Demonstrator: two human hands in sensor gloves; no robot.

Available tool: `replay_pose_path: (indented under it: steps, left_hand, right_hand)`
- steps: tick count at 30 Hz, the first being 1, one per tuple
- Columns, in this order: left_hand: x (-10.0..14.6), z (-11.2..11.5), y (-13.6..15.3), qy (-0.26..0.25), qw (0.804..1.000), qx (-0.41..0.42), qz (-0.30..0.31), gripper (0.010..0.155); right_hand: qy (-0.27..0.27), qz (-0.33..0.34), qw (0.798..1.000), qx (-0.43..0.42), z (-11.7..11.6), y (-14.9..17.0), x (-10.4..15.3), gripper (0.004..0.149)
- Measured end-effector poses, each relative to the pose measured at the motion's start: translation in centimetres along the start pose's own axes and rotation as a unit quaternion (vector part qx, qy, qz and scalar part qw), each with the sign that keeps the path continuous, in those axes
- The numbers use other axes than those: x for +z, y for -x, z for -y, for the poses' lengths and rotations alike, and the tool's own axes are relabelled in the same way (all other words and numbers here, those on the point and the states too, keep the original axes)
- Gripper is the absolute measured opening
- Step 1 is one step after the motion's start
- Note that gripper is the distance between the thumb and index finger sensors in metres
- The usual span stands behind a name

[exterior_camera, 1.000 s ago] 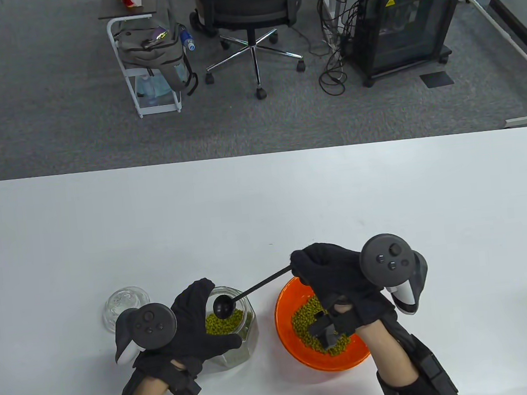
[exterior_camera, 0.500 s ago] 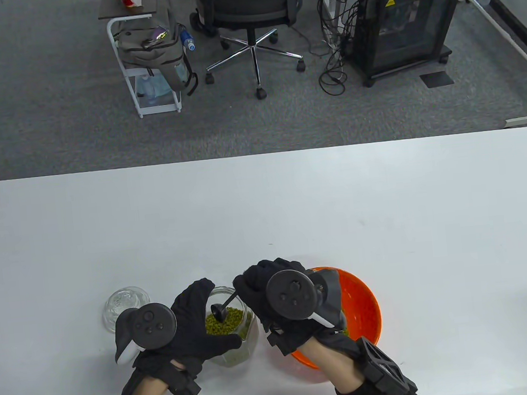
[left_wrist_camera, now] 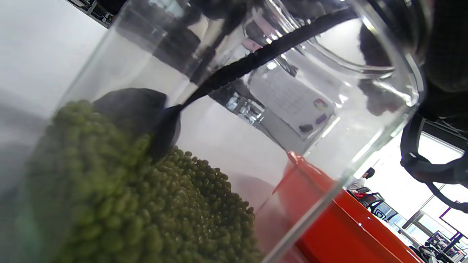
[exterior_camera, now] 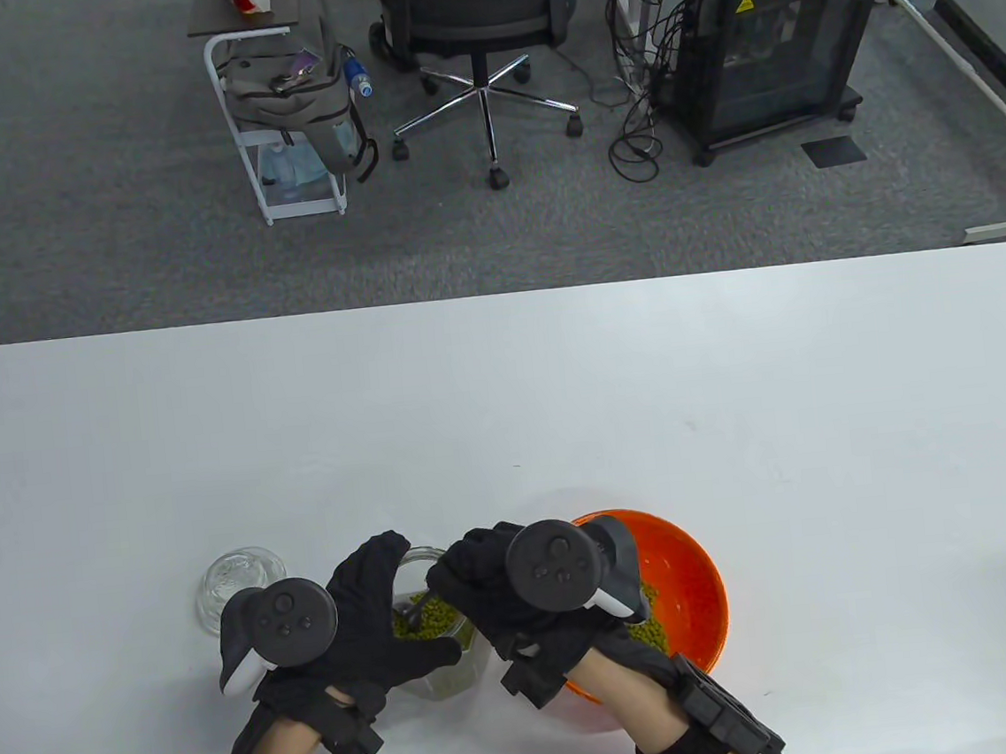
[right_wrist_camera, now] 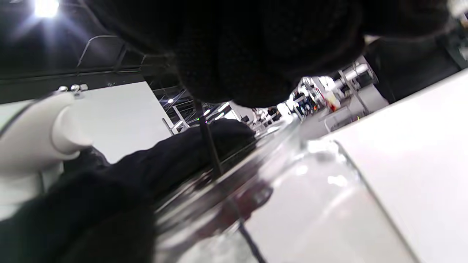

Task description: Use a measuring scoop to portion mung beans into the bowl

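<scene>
Table (exterior_camera: 732,355): a white tabletop, with all the work gathered near its front edge.
Bowl (exterior_camera: 695,567): an orange bowl standing just right of the jar, mung beans lying on its floor; the right forearm crosses over its near left side.
Glass jar (exterior_camera: 447,676): a clear, open-mouthed jar partly filled with mung beans (left_wrist_camera: 146,215), standing between the lid and the bowl; from the left wrist view its wall appears to sit very close to the bowl's rim, though contact cannot be confirmed.
Left hand (exterior_camera: 358,626): curled round the jar's left side, thumb across the near wall and fingers reaching past the rim, gripping it upright on the table.
Right hand (exterior_camera: 487,578): poised directly above the jar's mouth, fingers closed in a pinch on the top of the scoop's thin handle.
Measuring scoop (left_wrist_camera: 146,117): a black scoop, handle slanting down through the jar's mouth, its round bowl pushed into the top of the bean heap.
Lid (exterior_camera: 237,585): a clear glass lid lying flat on the table just left of the left hand.
</scene>
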State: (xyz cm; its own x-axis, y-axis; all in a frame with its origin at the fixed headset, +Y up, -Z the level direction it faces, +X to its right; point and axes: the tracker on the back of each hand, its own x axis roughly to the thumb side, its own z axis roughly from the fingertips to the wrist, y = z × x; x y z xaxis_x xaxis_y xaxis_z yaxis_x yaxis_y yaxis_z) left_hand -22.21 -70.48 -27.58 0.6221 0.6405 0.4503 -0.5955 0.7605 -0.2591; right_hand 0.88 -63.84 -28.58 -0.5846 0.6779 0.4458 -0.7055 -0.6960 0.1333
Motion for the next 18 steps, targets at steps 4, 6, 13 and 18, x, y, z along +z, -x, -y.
replay_pose_path:
  steps: [4,6,13,18]
  left_hand:
    - [0.0,0.0,0.0,0.0,1.0,0.0,0.0,0.126]
    - [0.0,0.0,0.0,0.0,1.0,0.0,0.0,0.126]
    - [0.0,0.0,0.0,0.0,1.0,0.0,0.0,0.126]
    - [0.0,0.0,0.0,0.0,1.0,0.0,0.0,0.126]
  right_hand:
    - [-0.013,-0.059,0.996,-0.07,0.6,2.0,0.0,0.043]
    - [-0.008,-0.106,0.989,-0.107,1.1,3.2,0.2,0.044]
    - [0.013,-0.171,0.97,-0.174,2.4,5.8,1.0,0.044]
    - [0.022,-0.196,0.96,-0.196,3.0,6.7,1.7,0.044]
